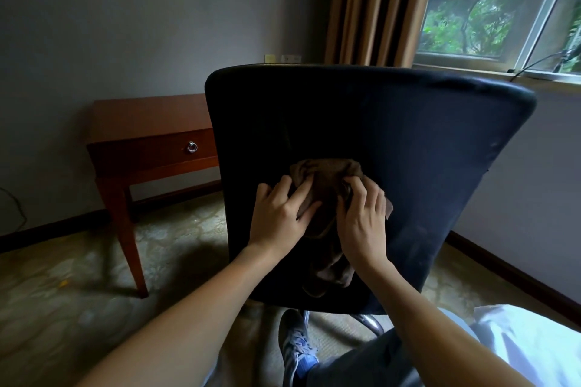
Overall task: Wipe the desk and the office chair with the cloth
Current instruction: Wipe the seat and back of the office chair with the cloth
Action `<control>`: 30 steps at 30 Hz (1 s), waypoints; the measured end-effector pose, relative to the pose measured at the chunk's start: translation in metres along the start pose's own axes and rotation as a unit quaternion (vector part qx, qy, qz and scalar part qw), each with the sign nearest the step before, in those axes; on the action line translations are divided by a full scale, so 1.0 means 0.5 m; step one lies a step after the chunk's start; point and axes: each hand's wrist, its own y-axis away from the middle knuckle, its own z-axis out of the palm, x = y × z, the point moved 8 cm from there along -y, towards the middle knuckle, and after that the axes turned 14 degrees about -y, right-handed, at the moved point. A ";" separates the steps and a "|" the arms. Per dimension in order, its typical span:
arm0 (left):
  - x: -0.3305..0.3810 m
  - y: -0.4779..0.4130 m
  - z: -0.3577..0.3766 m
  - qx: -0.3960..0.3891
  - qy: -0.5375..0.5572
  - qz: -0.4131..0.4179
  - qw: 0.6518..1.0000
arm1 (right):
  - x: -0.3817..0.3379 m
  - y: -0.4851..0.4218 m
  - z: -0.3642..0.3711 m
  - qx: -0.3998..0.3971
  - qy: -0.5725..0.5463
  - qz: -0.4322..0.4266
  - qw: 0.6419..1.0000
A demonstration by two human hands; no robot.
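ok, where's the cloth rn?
Head view, centre: the cloth lies bunched against the dark chair back, under the left hand and right hand, with the wooden desk off to the left.

Our forearms come in from 7 and 5 o'clock. Our left hand [279, 218] presses flat with spread fingers; our right hand [361, 220] curls its fingers into the cloth [327, 173].
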 end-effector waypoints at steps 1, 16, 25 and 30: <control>0.003 0.000 -0.005 -0.001 -0.001 0.002 1.000 | -0.005 0.000 -0.006 -0.001 -0.011 0.001 1.000; -0.081 -0.070 -0.168 0.081 -0.074 0.009 0.994 | -0.206 -0.102 -0.014 0.035 -0.123 -0.075 0.989; -0.144 -0.132 -0.158 0.091 -0.090 -0.014 0.992 | -0.225 -0.175 0.034 0.029 -0.077 -0.100 0.992; -0.127 -0.128 -0.137 0.099 -0.067 0.004 0.993 | -0.191 -0.167 0.024 0.034 -0.026 -0.137 0.990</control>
